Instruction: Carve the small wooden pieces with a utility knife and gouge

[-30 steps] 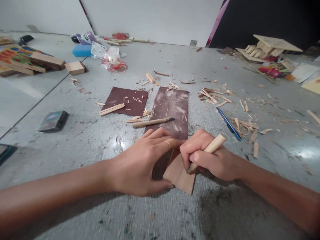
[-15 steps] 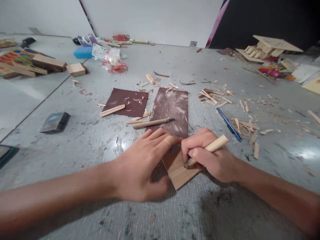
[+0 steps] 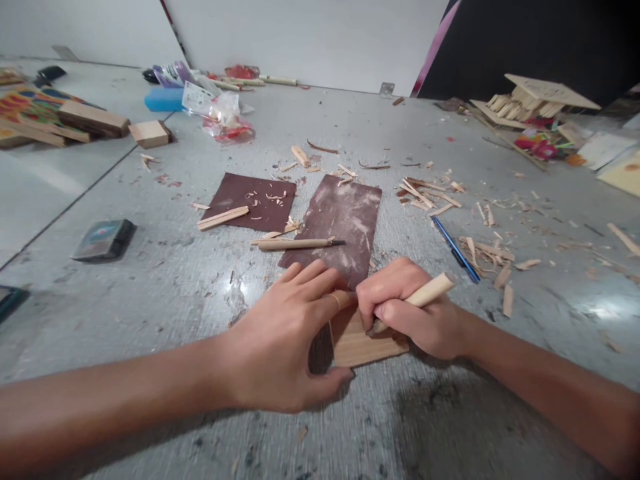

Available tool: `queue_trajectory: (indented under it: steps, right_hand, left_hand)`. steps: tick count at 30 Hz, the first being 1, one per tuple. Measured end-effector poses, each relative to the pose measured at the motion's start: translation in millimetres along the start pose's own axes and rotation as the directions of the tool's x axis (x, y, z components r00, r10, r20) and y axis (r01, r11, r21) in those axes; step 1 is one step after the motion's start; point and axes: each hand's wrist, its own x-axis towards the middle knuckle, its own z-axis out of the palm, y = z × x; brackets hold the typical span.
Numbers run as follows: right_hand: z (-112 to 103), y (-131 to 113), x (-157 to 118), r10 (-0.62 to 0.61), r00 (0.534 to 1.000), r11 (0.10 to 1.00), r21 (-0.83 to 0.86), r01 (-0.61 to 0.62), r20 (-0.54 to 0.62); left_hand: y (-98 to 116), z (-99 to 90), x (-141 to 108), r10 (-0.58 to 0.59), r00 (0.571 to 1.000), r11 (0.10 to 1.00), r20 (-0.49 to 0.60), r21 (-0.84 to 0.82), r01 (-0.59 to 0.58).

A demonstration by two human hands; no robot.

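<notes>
A small flat wooden board (image 3: 367,350) lies on the table before me. My left hand (image 3: 295,333) rests at its left side, thumb at the near corner and index finger by the far edge, steadying it. My right hand (image 3: 407,307) is closed round the pale wooden handle of a carving tool (image 3: 431,289). The tool slants down, its dark tip at the board's surface, partly hidden by my fingers. Beyond my hands, a second carving tool (image 3: 300,245) lies across a dusty brown sandpaper sheet (image 3: 340,213).
A second sandpaper sheet (image 3: 260,200) carries shavings and a wood strip (image 3: 223,218). Right of it lie a blue pen (image 3: 455,250) and wood shavings (image 3: 487,250). Further left are a small dark box (image 3: 104,240), wood blocks (image 3: 150,133) and plastic packaging (image 3: 225,117).
The wooden board has turned, so its near edge lies more level. My left thumb has come up against its near corner. The loose carving tool and the sandpaper under it have shifted slightly.
</notes>
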Motion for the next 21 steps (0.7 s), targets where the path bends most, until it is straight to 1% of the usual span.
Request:
queue_trajectory:
  steps: [7, 14, 21]
  right_hand:
    - [-1.9, 2.8, -0.4, 0.0, 0.999, 1.0, 0.0, 0.0, 0.038]
    - [-0.9, -1.4, 1.8, -0.046, 0.998, 0.999, -0.003, 0.047, 0.045]
    - [-2.1, 0.0, 0.9, -0.044, 0.998, 0.999, -0.017, 0.045, 0.055]
  left_hand:
    - [-1.4, 0.3, 0.6, 0.021, 1.0, 1.0, -0.001, -0.008, -0.021]
    - [-4.6, -0.1, 1.0, 0.034, 0.999, 0.998, 0.013, -0.059, -0.034]
    - [-6.0, -0.4, -0.1, 0.044, 0.999, 0.998, -0.027, -0.05, -0.045]
